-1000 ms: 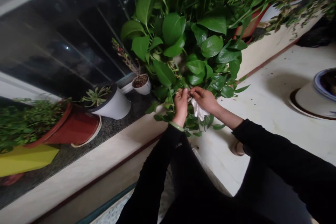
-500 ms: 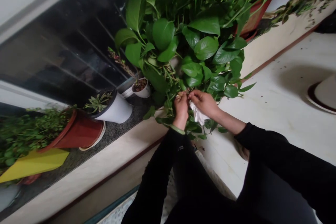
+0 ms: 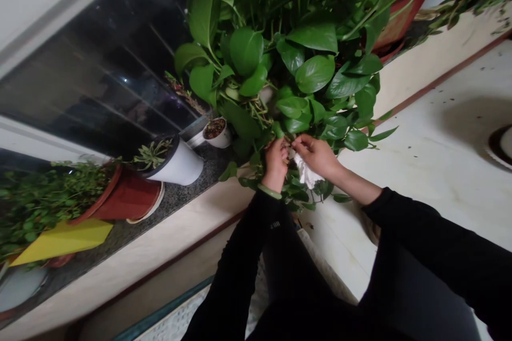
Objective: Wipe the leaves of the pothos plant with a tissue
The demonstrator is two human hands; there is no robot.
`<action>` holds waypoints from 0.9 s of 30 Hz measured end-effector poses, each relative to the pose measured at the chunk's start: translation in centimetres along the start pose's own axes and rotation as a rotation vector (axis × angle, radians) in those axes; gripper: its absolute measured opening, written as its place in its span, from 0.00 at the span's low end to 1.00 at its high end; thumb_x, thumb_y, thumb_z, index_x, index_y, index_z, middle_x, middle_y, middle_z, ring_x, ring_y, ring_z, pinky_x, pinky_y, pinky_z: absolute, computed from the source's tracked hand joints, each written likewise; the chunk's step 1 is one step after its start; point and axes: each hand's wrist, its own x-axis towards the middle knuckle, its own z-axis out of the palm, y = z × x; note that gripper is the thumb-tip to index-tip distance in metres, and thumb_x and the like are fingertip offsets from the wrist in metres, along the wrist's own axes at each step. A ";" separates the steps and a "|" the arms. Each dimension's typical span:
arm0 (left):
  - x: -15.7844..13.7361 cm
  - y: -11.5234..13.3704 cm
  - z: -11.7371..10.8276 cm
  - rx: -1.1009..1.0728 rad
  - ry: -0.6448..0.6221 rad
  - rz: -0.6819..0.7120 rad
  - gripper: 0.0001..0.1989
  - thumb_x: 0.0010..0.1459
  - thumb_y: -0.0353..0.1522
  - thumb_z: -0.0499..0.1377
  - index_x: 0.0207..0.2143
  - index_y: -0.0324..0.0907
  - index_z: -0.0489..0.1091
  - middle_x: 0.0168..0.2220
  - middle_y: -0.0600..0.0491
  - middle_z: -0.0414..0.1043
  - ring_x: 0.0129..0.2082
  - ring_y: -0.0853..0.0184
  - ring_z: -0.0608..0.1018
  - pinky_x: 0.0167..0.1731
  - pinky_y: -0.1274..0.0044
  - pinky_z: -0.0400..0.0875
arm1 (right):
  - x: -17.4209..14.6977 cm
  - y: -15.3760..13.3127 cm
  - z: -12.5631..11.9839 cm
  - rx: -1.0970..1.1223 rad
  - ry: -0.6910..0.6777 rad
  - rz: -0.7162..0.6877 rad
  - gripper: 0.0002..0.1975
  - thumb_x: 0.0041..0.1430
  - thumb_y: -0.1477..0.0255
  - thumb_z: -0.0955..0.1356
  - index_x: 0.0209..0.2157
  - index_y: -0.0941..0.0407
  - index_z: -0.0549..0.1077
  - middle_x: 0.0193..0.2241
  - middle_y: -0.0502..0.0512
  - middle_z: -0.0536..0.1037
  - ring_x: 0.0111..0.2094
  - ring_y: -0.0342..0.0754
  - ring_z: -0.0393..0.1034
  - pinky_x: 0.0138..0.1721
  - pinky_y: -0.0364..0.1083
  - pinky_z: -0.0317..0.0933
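Observation:
A large pothos plant [image 3: 316,73] with broad glossy green leaves fills the upper middle of the head view, its lower vines trailing over the sill's edge. My left hand [image 3: 277,161], with a pale green bangle at the wrist, is closed among the lower stems; what its fingers hold is too small to make out. Just to its right, my right hand [image 3: 318,155] has thumb and fingers pinched together, with a crumpled white tissue [image 3: 307,171] tucked in it and hanging below the palm. The fingertips of both hands are close together in front of the leaves.
On the dark stone sill [image 3: 212,164] stand a small white pot [image 3: 218,133], a white pot with a succulent [image 3: 180,162] and a reddish-brown pot [image 3: 124,194]. A yellow sheet [image 3: 66,242] lies at the left. Bits of debris dot the pale floor [image 3: 432,133].
My right hand has moved slightly right, away from the left, with the tissue still in it. The left hand stays among the stems. The view has shifted a little.

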 end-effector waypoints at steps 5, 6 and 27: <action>-2.2 -0.3 -1.3 0.069 0.007 -0.039 0.11 0.57 0.25 0.67 0.25 0.38 0.68 0.21 0.61 0.66 0.17 0.82 0.59 0.20 0.84 0.45 | 0.7 1.1 -0.1 0.089 0.036 0.025 0.18 0.63 0.59 0.71 0.48 0.54 0.83 0.32 0.52 0.85 0.29 0.47 0.72 0.34 0.45 0.62; -3.0 -0.6 -1.6 0.070 0.006 -0.046 0.11 0.57 0.26 0.68 0.26 0.38 0.68 0.22 0.60 0.67 0.17 0.82 0.59 0.20 0.84 0.44 | 0.8 1.4 0.0 0.093 0.037 0.032 0.18 0.63 0.59 0.71 0.49 0.54 0.83 0.32 0.52 0.85 0.29 0.47 0.72 0.34 0.45 0.63; -8.5 13.6 -16.6 0.177 0.034 0.525 0.12 0.61 0.37 0.68 0.31 0.43 0.68 0.24 0.58 0.67 0.18 0.78 0.58 0.18 0.83 0.47 | -1.8 3.3 -1.3 0.224 0.127 0.159 0.17 0.55 0.54 0.73 0.38 0.52 0.84 0.48 0.64 0.87 0.55 0.62 0.79 0.66 0.58 0.64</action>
